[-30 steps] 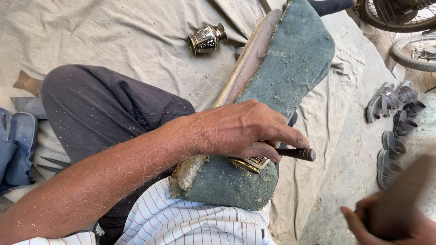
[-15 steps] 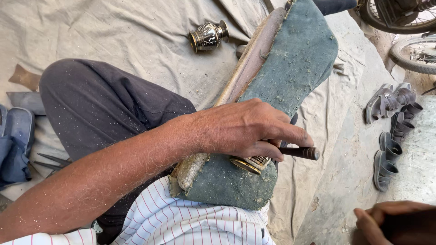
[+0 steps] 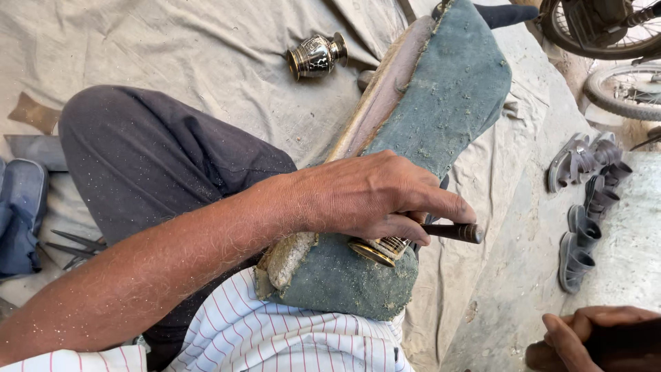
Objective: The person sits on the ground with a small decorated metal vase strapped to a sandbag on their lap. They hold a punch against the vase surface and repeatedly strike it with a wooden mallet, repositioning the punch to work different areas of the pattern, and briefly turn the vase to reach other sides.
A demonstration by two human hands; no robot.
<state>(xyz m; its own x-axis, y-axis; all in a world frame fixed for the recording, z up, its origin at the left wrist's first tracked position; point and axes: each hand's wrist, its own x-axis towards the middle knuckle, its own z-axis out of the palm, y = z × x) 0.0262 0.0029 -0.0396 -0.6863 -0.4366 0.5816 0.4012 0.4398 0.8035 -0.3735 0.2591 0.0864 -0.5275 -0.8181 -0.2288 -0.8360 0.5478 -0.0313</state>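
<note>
Almost nothing has moved on the padded board since the earlier pictures; only the right hand (image 3: 592,339) has shifted at the lower right corner, where it now sits low and curled around something dark that I cannot make out; how tightly it closes I cannot tell. Left hand (image 3: 372,196) stays as before on the green padded board (image 3: 447,96), which leans across the person's lap over the dark trouser leg (image 3: 151,158) and the striped shirt (image 3: 275,337); the fingers are bent closed, and between thumb and forefinger they hold a thin dark tool (image 3: 451,232) whose blunt end points away to the right of the board. Under the same hand, pressed against the lower part of the board, lies a small brass piece (image 3: 384,249) with an engraved pattern; the hand covers most of it, so only its rim and a part of the side show. Beyond the upper left edge of the board a small engraved metal vase (image 3: 315,55) lies on its side on the pale cloth (image 3: 172,48); to the right of the board, well apart, some grey sandals (image 3: 585,200) stand on the ground; above them, past the top end of the board, are cycle wheels (image 3: 620,62); to the far left of the board lie scissors (image 3: 76,248) beside a blue bag (image 3: 21,213).
</note>
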